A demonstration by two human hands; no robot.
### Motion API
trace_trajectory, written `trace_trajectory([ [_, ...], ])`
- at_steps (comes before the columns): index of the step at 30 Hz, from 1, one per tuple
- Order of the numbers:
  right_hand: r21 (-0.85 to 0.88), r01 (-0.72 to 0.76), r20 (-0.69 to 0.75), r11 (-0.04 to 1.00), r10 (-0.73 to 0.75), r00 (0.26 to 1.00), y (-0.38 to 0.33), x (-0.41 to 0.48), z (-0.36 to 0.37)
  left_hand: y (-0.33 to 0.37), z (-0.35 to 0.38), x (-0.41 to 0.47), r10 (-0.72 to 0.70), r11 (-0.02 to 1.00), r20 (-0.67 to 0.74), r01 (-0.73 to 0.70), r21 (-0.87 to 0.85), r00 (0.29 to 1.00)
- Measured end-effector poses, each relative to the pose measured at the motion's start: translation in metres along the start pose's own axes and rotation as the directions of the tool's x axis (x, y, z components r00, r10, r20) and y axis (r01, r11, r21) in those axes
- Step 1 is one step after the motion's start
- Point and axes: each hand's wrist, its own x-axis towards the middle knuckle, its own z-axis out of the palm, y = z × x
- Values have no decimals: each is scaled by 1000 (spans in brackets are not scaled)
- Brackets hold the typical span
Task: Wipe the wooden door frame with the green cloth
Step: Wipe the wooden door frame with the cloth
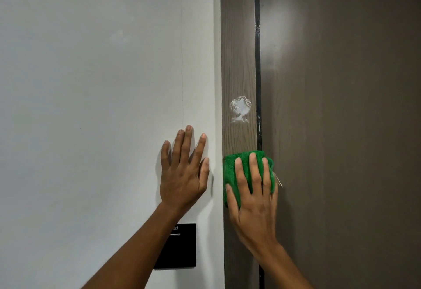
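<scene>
Forearms: two of them come up from the bottom edge, bare, angling up toward the wall and the frame.
Right hand (252,197): flat, fingers spread and pointing up, palm pressing the green cloth (230,170) onto the frame. Pressing rather than pinching, fingers laid over the top of it.
Green cloth: one, bunched into a pad, sitting on the wooden door frame (238,49) and spilling a bit past its right edge onto the dark strip. A small pale tag sticks out on its right side.
White smudge (240,108): one chalky blotch on the frame, straight above the cloth with a bare stretch of wood between them.
Wooden door frame: narrow grey-brown vertical band with wood grain, runs top to bottom of the view. Loads of bare wood above the smudge, less below the hand.
Left hand (184,172): open, empty, fingers splayed, flat against the white wall (91,83) just left of the frame's edge, not touching the cloth.
Dark strip (257,61): thin black line along the frame's right edge, a few pale flecks on it.
Door (341,129): plain brown panel filling the right side, with a soft light glare up high.
Black plate (182,252): one wall panel below the left wrist, partly behind the forearm.
</scene>
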Motion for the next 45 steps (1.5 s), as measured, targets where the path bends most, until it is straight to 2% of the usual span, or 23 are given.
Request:
trace_trajectory([
  [6, 86, -128, -95, 988, 136, 986, -15, 87, -7, 0, 1, -1, 7, 1000, -18, -7, -9, 1000],
  [8, 27, -77, -98, 997, 79, 992, -20, 98, -5, 0, 1, 0, 11, 1000, -21, -11, -16, 1000],
  [10, -39, 35, -75, 999, -38, 996, -17, 89, -4, -1, 1, 0, 10, 1000, -14, -10, -16, 1000],
  [13, -50, 150, -40, 987, -152, 988, 4, 62, -7, -1, 1, 0, 9, 1000, -19, -9, 0, 1000],
  [16, 56, 14, -39, 998, -12, 999, 14, 65, -14, 0, 2, -1, 13, 1000, -28, -13, 2, 1000],
  [20, 171, -149, -60, 974, 161, 985, 1, 119, -22, 0, 3, 0, 4, 1000, -15, -4, 10, 1000],
  [23, 124, -125, -65, 984, 134, 989, 0, 137, -23, -1, 2, 0, 8, 1000, -21, -8, 6, 1000],
  [26, 99, -83, -63, 992, 89, 994, 5, 109, -19, -1, 2, 0, 11, 1000, -23, -11, 4, 1000],
  [30, 182, -156, -31, 971, 165, 986, 9, 84, -14, -1, 4, -1, 10, 1000, -35, -9, 12, 999],
  [34, 210, -194, -77, 958, 214, 974, -1, 140, -19, -1, 5, 0, 12, 1000, -39, -12, 4, 999],
  [37, 87, -70, -109, 994, 80, 991, -14, 158, -18, 0, 4, -1, 12, 1000, -40, -11, 4, 999],
  [41, -42, 183, -58, 982, -185, 981, -9, 110, -12, -1, 2, -1, 15, 1000, -31, -15, -5, 999],
  [43, -41, 148, -37, 988, -150, 988, 6, 91, -13, 0, 2, -1, 14, 1000, -28, -14, -3, 1000],
  [45, 14, 24, -49, 1000, -23, 999, 14, 99, -17, 1, 2, -1, 14, 1000, -26, -14, 0, 1000],
])
